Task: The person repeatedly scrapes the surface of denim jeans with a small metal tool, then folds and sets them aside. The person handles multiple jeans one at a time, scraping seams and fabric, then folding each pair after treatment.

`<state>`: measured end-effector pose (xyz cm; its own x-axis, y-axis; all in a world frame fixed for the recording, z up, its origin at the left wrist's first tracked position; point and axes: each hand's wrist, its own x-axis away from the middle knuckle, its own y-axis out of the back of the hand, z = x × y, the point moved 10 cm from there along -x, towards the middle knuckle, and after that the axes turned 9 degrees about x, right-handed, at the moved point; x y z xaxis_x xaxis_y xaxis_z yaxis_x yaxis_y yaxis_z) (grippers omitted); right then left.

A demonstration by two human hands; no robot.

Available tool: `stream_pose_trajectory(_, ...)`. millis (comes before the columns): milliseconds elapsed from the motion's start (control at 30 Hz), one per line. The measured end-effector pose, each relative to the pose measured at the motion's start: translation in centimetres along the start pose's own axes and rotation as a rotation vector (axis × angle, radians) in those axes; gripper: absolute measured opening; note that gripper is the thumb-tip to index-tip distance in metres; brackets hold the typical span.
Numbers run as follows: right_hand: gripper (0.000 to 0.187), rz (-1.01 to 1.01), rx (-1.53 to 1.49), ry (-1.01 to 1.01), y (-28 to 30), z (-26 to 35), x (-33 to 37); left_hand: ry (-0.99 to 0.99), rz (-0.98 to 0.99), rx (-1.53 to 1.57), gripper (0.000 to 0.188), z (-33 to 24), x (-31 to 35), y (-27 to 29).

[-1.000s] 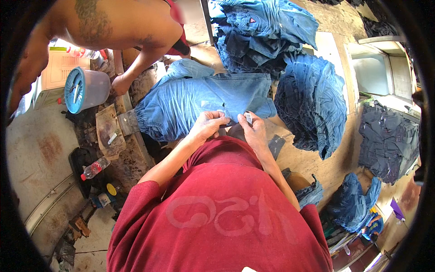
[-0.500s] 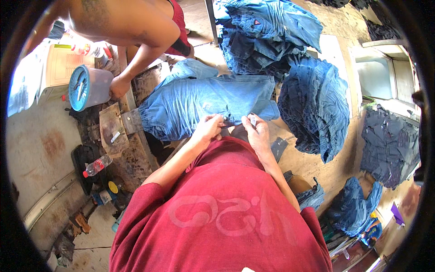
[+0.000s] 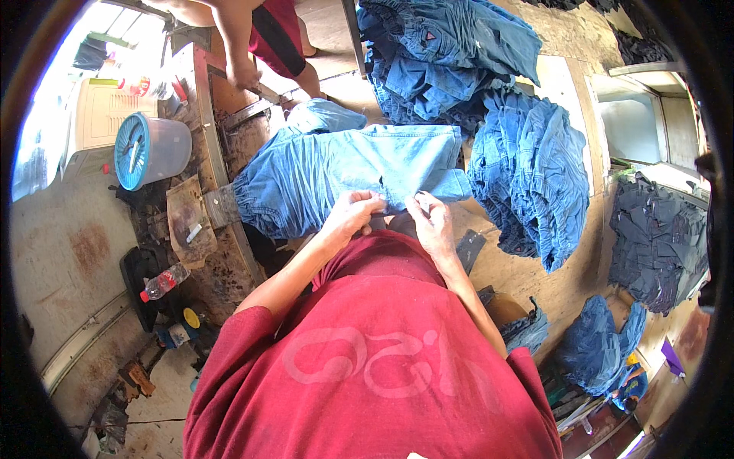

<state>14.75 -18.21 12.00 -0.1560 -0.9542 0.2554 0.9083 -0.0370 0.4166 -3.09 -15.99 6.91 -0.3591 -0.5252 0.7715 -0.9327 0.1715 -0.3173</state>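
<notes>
Blue garment lies crosswise, gathered end leftward, left fingers pinching it, right fingers' hold unclear.

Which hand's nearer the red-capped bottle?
Left. The left hand is at the near edge of the blue denim garment, up and right of the bottle; the right hand is farther right along that edge.

Co-worker, 11 o'clock: head cut off by upper edge. Denim pile, 1 o'clock: top cropped. Left fingers, right fingers: anything pinched, too small to tell. Maroon shirt, 6 o'clock: cropped below.
</notes>
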Motion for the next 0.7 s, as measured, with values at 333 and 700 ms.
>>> stream_pose_trajectory(333,0.03,0.016,-0.089,-0.1,0.1,-0.6,0.2,0.086,0.022,0.021,0.014,0.4,-0.4,1.0)
stream_pose_trajectory(700,0.019,-0.088,0.324,-0.004,3.9,4.0,0.1,0.006,0.492,-0.417,0.106,-6.1,1.7,-1.4)
